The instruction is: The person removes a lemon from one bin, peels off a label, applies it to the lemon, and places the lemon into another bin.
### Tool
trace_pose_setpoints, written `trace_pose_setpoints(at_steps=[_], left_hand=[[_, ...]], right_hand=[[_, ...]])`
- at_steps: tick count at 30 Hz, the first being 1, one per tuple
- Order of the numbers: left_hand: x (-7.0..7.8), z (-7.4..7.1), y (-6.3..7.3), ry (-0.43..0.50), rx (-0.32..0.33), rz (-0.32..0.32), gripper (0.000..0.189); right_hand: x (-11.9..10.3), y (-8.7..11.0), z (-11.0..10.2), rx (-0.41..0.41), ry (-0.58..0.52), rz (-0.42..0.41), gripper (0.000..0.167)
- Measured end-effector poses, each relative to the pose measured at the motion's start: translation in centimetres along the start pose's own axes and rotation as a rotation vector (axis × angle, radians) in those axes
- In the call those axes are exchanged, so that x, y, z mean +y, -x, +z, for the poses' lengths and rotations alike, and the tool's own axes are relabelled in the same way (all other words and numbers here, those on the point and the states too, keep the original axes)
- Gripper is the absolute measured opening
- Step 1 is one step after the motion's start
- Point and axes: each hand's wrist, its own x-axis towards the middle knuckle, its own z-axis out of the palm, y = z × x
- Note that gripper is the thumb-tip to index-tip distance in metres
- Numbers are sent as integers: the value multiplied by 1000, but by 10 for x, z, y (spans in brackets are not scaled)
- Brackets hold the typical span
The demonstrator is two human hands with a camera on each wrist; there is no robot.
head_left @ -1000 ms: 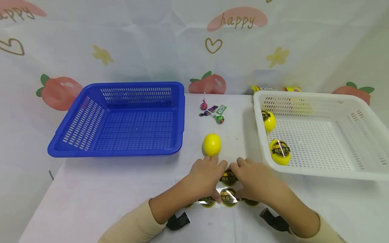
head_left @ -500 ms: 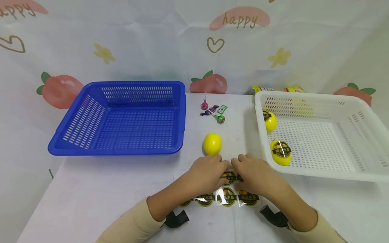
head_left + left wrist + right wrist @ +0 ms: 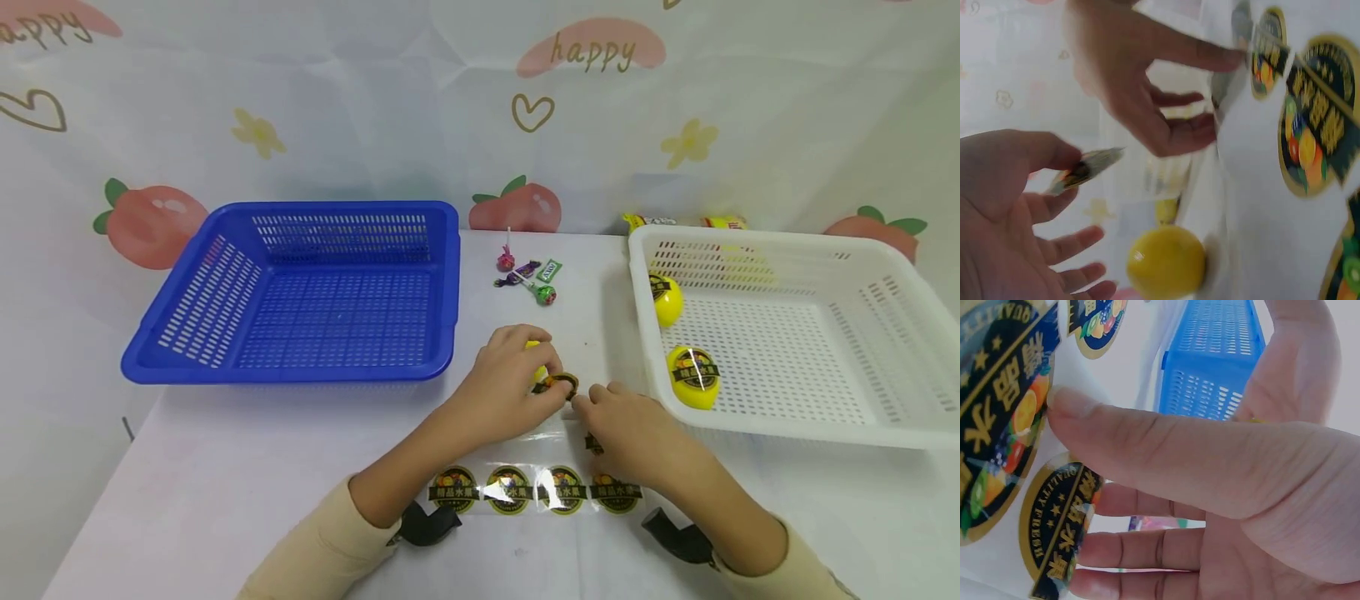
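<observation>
My left hand [image 3: 506, 387] pinches a round black-and-gold fruit sticker [image 3: 1082, 172] between thumb and index finger, its other fingers spread. In the head view this hand partly covers a yellow lemon [image 3: 1166, 262] lying just beyond it on the table. My right hand [image 3: 630, 429] holds the edge of a clear sticker sheet [image 3: 510, 490], thumb on top and fingers underneath in the right wrist view. A full row of stickers shows along the sheet's near side; one more sticker [image 3: 1060, 525] shows beside the right fingers.
A blue basket [image 3: 292, 375] stands at the left. At the right, a white basket [image 3: 802, 429] holds two yellow lemons [image 3: 693, 377], both with stickers. Lollipops [image 3: 545, 293] and small wrapped candies [image 3: 550, 270] lie at the back, and yellow packets [image 3: 648, 220] behind the white basket.
The left hand has lifted a sticker off the sheet and moved forward to the lemon. The right hand stays at the sheet's right side.
</observation>
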Motion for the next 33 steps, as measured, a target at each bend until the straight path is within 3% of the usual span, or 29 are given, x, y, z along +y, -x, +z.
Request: trace_pose_setpoints(at_steps=[6, 11, 14, 18, 21, 27, 33], left_hand=[[-16, 3, -7, 56, 57, -79, 13], [-23, 3, -9, 20, 72, -97, 13], [-24, 2, -9, 10, 77, -94, 13], [-24, 1, -10, 23, 74, -89, 13], [-24, 3, -11, 50, 64, -69, 12], [-23, 6, -12, 122, 34, -24, 12], [-28, 7, -13, 203, -13, -64, 12]], right_hand=[[-1, 1, 0, 13, 20, -28, 47], [-1, -2, 2, 127, 16, -25, 38], [0, -7, 5, 195, -24, 16, 44], [1, -15, 10, 240, -140, 57, 69], [3, -22, 13, 267, -257, 50, 79], [7, -29, 16, 311, -453, 29, 76], [9, -30, 17, 333, -521, 20, 68]])
